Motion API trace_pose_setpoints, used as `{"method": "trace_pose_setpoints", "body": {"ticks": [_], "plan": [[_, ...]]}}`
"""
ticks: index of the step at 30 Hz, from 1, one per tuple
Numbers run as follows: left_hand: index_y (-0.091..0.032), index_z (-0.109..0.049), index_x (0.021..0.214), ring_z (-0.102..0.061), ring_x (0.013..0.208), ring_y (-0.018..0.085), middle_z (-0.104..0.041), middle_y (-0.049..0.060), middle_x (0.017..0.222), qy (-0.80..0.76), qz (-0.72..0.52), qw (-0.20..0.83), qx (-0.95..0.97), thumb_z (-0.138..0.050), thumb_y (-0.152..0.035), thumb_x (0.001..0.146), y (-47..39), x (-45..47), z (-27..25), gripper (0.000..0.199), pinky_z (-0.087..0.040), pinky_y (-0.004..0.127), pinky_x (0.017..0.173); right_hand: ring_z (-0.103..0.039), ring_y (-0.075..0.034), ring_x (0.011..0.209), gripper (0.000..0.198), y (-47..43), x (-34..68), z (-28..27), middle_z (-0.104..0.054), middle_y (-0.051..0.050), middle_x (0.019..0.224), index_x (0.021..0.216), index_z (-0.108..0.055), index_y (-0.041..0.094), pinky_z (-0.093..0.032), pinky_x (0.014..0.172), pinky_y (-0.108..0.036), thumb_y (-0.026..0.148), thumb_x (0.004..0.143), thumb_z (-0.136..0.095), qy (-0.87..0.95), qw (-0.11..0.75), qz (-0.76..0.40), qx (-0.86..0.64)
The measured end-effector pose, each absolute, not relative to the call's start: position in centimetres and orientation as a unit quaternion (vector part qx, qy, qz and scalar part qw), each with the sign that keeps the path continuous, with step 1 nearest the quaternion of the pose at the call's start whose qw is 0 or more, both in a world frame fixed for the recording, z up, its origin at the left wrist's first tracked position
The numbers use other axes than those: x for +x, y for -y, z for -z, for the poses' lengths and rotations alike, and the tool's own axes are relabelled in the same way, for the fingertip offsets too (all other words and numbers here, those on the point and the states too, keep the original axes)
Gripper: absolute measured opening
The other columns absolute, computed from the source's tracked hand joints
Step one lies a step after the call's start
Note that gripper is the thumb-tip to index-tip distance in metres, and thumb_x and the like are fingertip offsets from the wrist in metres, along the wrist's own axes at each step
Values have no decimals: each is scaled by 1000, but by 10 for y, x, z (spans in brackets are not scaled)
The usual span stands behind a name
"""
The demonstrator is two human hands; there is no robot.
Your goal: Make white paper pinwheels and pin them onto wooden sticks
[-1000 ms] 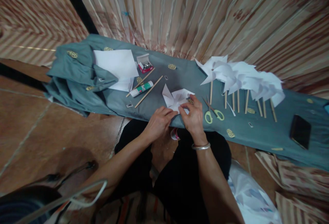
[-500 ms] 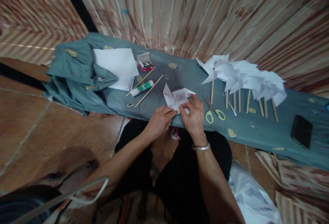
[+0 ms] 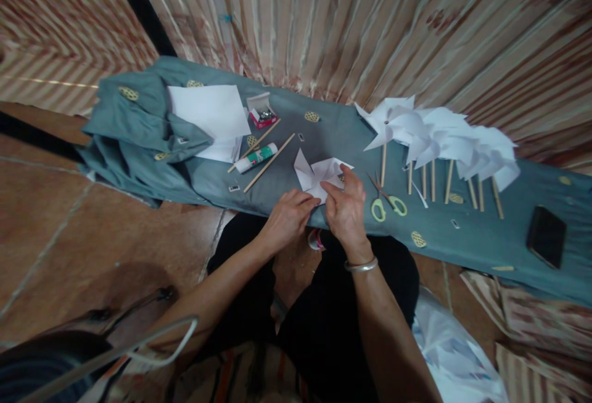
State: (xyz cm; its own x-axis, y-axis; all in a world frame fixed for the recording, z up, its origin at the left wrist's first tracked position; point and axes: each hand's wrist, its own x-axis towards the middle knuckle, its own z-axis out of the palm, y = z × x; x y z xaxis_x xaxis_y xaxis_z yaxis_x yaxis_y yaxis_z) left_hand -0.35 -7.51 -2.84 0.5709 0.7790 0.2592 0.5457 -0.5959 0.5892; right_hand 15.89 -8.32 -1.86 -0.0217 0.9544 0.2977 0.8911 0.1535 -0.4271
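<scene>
In front of me lies a white paper pinwheel (image 3: 319,176), its points partly folded toward the middle and no stick on it. My left hand (image 3: 289,215) pinches its near edge, thumb and fingers pressed together. My right hand (image 3: 345,206) is closed on the right side of the paper, with a finger laid over the folded middle; the fingers hide part of it. Green-handled scissors (image 3: 386,201) lie just right of my right hand. To the left are a glue stick (image 3: 256,158) and two loose wooden sticks (image 3: 269,162).
Finished pinwheels on sticks (image 3: 435,132) overlap in a row at the right. A black phone (image 3: 546,236) lies farther right. White paper sheets (image 3: 210,110) and a small open red box of metal pins (image 3: 263,116) are at the left. A curtain (image 3: 319,27) hangs behind the cloth-covered table (image 3: 333,126).
My right hand's fingers have shifted slightly, with one finger now stretched further over the paper's middle. My left hand stays at the near edge.
</scene>
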Motion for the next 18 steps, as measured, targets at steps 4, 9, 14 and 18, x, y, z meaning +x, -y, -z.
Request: {"method": "trace_pose_setpoints", "body": {"ticks": [4, 9, 14, 18], "plan": [[-13, -63, 119, -55, 98, 23, -67, 11, 107, -388, -254, 227, 856, -42, -15, 95, 75, -3, 28, 32, -49, 39, 87, -32, -33, 138, 41, 85, 156, 16, -38, -10, 151, 112, -70, 22, -36, 106, -55, 11, 86, -40, 724, 232, -45, -648], [-13, -63, 118, -55, 98, 23, -67, 11, 107, -386, -251, 226, 859, -43, -13, 94, 74, -3, 29, 31, -49, 40, 87, -32, -31, 138, 42, 85, 156, 15, -38, -10, 151, 116, -69, 22, -40, 103, -50, 11, 88, -40, 738, 185, 7, -649], [-13, -63, 118, -56, 98, 23, -68, 10, 107, -385, -254, 233, 856, -44, -12, 93, 73, -3, 29, 31, -50, 39, 88, -31, -31, 139, 41, 85, 154, 14, -36, -11, 153, 120, -67, 21, -40, 102, -48, 11, 88, -43, 739, 139, 13, -659], [-12, -64, 117, -56, 97, 23, -68, 10, 106, -384, -259, 230, 856, -45, -12, 93, 74, -3, 29, 31, -50, 39, 88, -28, -32, 141, 41, 86, 154, 16, -38, -14, 152, 119, -67, 20, -38, 102, -50, 10, 89, -41, 738, 146, 1, -659]]}}
